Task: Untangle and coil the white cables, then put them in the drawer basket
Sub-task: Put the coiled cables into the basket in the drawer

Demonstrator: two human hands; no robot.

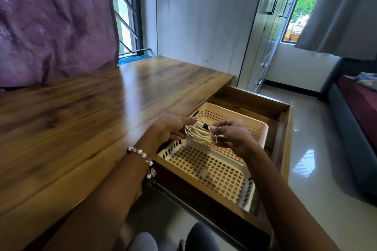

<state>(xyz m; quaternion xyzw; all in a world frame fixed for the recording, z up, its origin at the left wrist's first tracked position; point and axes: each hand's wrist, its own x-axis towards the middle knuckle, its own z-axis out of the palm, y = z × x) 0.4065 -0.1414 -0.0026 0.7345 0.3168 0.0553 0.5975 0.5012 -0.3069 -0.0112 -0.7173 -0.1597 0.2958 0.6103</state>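
While the left hand [167, 128] grips one side of the coiled bundle of white cables [199, 134] and the right hand [232, 135] pinches the other, placing is under way; lowering it into the cream perforated plastic basket [206, 167] of the open wooden drawer [285, 140] comes next.

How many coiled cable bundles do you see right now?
1: the coiled white cable bundle, held between the left hand and right hand above the basket.
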